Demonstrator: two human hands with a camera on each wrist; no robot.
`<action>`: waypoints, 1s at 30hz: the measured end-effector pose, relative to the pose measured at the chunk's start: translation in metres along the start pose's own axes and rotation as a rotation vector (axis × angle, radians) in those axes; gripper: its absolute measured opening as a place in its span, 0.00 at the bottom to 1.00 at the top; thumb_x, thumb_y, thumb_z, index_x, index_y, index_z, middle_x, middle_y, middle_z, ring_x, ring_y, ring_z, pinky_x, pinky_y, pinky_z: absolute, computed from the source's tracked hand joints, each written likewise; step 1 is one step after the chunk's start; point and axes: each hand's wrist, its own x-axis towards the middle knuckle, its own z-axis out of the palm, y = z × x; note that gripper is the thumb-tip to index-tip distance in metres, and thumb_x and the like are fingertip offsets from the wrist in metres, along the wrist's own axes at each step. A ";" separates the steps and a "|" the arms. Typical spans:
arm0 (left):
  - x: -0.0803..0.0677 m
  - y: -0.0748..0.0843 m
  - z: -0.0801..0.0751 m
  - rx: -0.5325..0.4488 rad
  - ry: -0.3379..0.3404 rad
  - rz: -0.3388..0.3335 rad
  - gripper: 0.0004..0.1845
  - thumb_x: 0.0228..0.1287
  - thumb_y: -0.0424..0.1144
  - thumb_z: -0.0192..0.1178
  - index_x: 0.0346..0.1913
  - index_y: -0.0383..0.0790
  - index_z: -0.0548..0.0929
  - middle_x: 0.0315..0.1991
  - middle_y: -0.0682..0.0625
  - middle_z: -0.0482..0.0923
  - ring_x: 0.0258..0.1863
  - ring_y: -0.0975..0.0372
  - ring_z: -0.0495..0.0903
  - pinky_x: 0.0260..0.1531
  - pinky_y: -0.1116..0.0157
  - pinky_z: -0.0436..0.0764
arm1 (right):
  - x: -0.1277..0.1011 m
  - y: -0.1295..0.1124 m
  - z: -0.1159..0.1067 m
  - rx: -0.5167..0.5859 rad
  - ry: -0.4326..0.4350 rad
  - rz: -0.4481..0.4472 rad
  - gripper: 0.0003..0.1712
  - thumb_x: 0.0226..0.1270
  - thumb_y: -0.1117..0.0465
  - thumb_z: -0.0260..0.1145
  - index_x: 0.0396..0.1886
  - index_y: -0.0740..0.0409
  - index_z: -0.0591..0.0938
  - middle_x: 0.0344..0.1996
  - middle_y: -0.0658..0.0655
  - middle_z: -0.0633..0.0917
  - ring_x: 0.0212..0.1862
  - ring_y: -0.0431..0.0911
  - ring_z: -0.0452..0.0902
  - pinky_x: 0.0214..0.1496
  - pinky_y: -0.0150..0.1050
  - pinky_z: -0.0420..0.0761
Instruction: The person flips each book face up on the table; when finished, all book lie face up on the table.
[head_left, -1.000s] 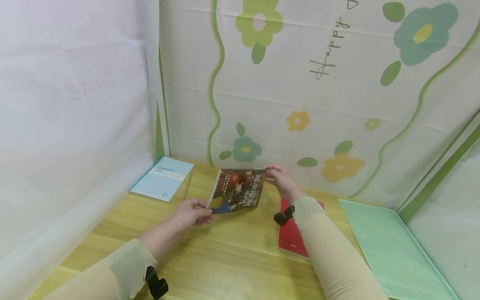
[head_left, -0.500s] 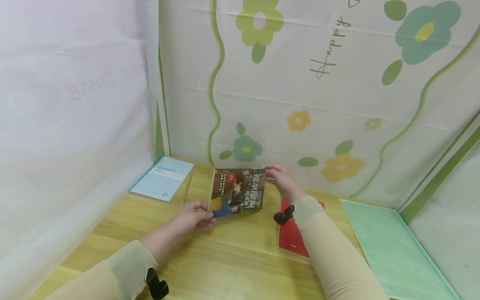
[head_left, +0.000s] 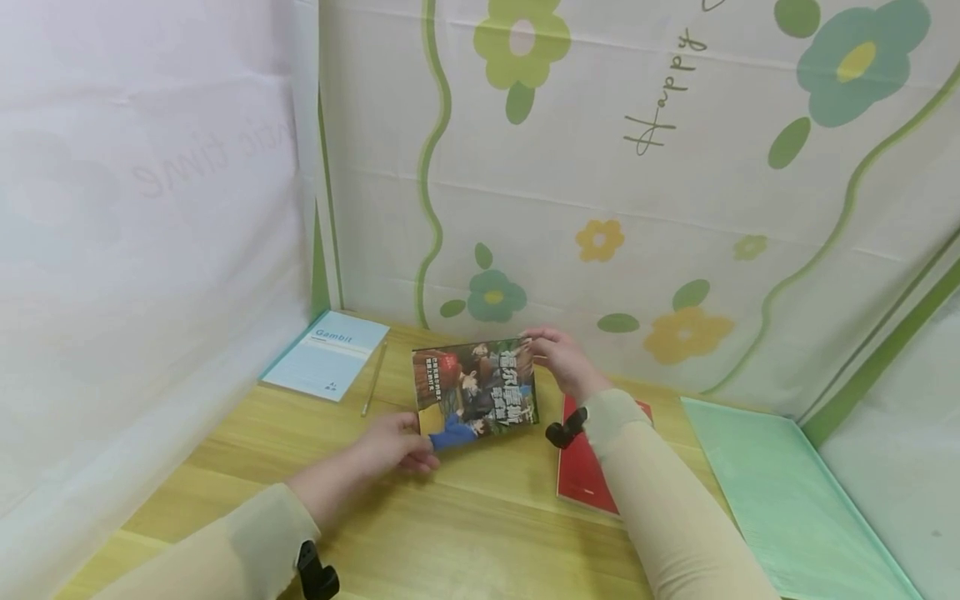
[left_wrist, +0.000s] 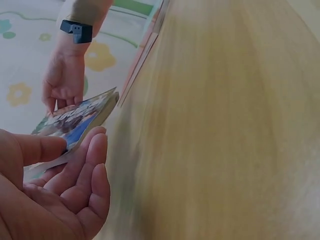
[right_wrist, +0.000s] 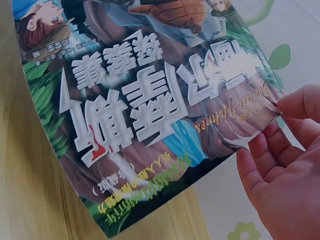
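Both hands hold the comic book [head_left: 474, 392] tilted above bench [head_left: 480, 517]: left hand [head_left: 390, 446] fingers pinch its near corner, right hand [head_left: 558, 360] fingers pinch its far corner.

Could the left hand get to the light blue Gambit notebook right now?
Probably not yet: the left hand grips the illustrated book's corner. The wooden table toward the Gambit notebook looks unobstructed.

You could see only part of the flat red book [head_left: 583, 479], your right sleeve [head_left: 660, 500] covering its middle, and the wooden table [left_wrist: 225, 125] was blurred in your left wrist view.
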 end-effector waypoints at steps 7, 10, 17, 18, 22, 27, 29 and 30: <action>-0.001 -0.006 0.008 0.040 0.011 -0.025 0.13 0.62 0.28 0.61 0.48 0.26 0.77 0.31 0.39 0.85 0.30 0.51 0.86 0.31 0.58 0.86 | 0.001 -0.002 0.004 -0.034 -0.014 0.027 0.20 0.67 0.73 0.54 0.59 0.72 0.77 0.55 0.66 0.78 0.55 0.55 0.75 0.65 0.53 0.70; -0.002 -0.007 0.012 0.062 0.017 -0.022 0.13 0.58 0.29 0.65 0.44 0.27 0.79 0.31 0.41 0.84 0.30 0.53 0.85 0.32 0.58 0.86 | 0.002 -0.004 0.005 -0.045 -0.008 0.056 0.21 0.68 0.73 0.55 0.60 0.70 0.77 0.56 0.66 0.77 0.53 0.53 0.75 0.64 0.51 0.71; -0.006 -0.008 0.018 0.049 -0.027 -0.023 0.11 0.58 0.32 0.68 0.40 0.29 0.79 0.30 0.40 0.83 0.29 0.53 0.84 0.31 0.56 0.86 | 0.004 -0.002 0.009 -0.064 0.058 0.101 0.20 0.67 0.70 0.60 0.59 0.67 0.76 0.52 0.62 0.80 0.51 0.51 0.75 0.61 0.49 0.73; -0.006 -0.009 0.019 0.045 -0.033 -0.024 0.11 0.58 0.32 0.68 0.39 0.30 0.79 0.30 0.40 0.83 0.28 0.53 0.84 0.31 0.56 0.86 | 0.005 -0.001 0.010 -0.064 0.069 0.105 0.20 0.67 0.70 0.61 0.59 0.68 0.76 0.52 0.61 0.80 0.52 0.51 0.75 0.60 0.48 0.73; -0.009 -0.009 0.023 0.021 -0.040 -0.039 0.12 0.57 0.33 0.69 0.39 0.30 0.79 0.30 0.41 0.83 0.29 0.53 0.84 0.31 0.56 0.86 | 0.006 0.004 0.014 -0.067 0.113 0.123 0.20 0.65 0.72 0.63 0.56 0.70 0.77 0.52 0.62 0.80 0.52 0.52 0.76 0.59 0.47 0.75; -0.012 -0.009 0.029 -0.024 -0.039 -0.063 0.12 0.57 0.32 0.69 0.40 0.29 0.78 0.31 0.42 0.83 0.29 0.54 0.84 0.32 0.56 0.86 | 0.006 0.006 0.018 -0.078 0.113 0.124 0.16 0.68 0.70 0.62 0.54 0.72 0.79 0.54 0.64 0.79 0.55 0.55 0.76 0.61 0.47 0.76; -0.013 -0.010 0.030 -0.044 -0.038 -0.067 0.13 0.58 0.32 0.68 0.41 0.29 0.78 0.31 0.42 0.83 0.28 0.55 0.84 0.32 0.57 0.86 | 0.006 0.006 0.018 -0.077 0.103 0.118 0.17 0.68 0.69 0.62 0.55 0.71 0.80 0.55 0.64 0.79 0.57 0.55 0.75 0.62 0.48 0.75; -0.013 -0.010 0.030 -0.055 -0.037 -0.068 0.13 0.58 0.31 0.68 0.41 0.28 0.78 0.31 0.42 0.83 0.28 0.56 0.84 0.31 0.57 0.86 | 0.006 0.005 0.019 -0.078 0.096 0.114 0.17 0.68 0.69 0.62 0.55 0.70 0.80 0.56 0.64 0.79 0.58 0.55 0.74 0.63 0.48 0.74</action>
